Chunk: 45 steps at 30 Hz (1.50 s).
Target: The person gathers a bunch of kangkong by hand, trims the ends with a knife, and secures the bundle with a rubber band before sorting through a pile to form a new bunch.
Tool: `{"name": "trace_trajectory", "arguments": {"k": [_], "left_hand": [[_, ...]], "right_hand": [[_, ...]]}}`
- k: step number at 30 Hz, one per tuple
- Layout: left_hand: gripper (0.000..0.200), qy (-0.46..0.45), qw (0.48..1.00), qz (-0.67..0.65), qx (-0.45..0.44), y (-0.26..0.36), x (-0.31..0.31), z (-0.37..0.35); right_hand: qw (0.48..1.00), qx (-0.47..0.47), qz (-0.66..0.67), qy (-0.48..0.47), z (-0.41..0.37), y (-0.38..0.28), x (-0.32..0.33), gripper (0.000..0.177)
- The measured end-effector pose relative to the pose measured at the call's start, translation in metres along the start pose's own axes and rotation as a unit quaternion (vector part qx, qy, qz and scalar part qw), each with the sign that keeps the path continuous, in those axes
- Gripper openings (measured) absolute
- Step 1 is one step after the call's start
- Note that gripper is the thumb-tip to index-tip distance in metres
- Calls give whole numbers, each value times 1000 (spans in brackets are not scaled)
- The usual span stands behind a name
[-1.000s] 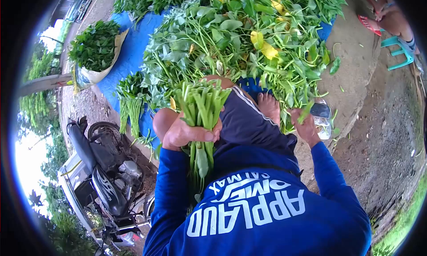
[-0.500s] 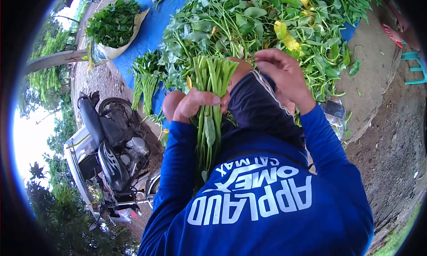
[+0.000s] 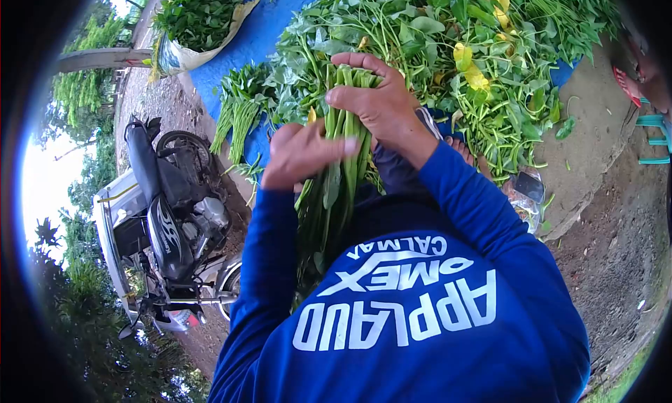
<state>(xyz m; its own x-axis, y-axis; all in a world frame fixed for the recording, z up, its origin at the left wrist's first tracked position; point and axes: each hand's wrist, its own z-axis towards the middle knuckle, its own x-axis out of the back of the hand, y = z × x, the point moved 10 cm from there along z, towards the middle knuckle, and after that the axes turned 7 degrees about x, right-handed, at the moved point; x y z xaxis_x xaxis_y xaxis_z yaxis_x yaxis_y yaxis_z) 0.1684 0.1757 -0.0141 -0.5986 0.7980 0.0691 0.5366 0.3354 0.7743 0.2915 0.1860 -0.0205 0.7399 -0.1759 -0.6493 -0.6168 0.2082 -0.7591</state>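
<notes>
A bundle of long green stems (image 3: 334,186) stands in front of my chest, cut ends up and leaves hanging down by my lap. My right hand (image 3: 378,102) is wrapped round its upper end. Lower down, my left hand (image 3: 304,153) is closed round the same stems, its thumb blurred across them. Beyond the hands lies a big heap of leafy greens (image 3: 399,36) with some yellow leaves. Smaller tied-looking bunches (image 3: 241,116) lie to the left on a blue sheet (image 3: 262,50).
A sack of leaves (image 3: 196,57) stands at upper left. A motorcycle with sidecar (image 3: 175,228) is parked at left. A phone-like dark object (image 3: 530,186) lies on plastic at right. A person's foot in a red sandal (image 3: 626,82) and a teal stool (image 3: 654,133) are at far right.
My right hand has moved left from beside the bundle and closed round its top. My left hand has shifted slightly down. The view has shifted a little.
</notes>
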Motion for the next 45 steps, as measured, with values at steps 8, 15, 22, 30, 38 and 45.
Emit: {"name": "trace_trajectory", "arguments": {"k": [8,15,22,30,38,45], "left_hand": [[48,-69,996,-24,-53,-12,-1,-9],[82,-56,988,-57,-131,12,39,-49],[39,344,919,-1,-191,12,96,-137],[26,401,847,315,-152,25,41,-175],[61,337,920,91,-178,-13,104,-152],[68,-2,967,-109,-230,16,77,-74]], "right_hand": [[980,-83,131,-122,11,4,-56,56],[987,-24,76,-142,29,1,-88,58],[994,-12,64,-85,42,0,-88,50],[994,-14,48,-96,49,6,-107,51],[993,-11,8,-120,55,16,-116,50],[973,25,19,-228,34,-6,-172,48]]}}
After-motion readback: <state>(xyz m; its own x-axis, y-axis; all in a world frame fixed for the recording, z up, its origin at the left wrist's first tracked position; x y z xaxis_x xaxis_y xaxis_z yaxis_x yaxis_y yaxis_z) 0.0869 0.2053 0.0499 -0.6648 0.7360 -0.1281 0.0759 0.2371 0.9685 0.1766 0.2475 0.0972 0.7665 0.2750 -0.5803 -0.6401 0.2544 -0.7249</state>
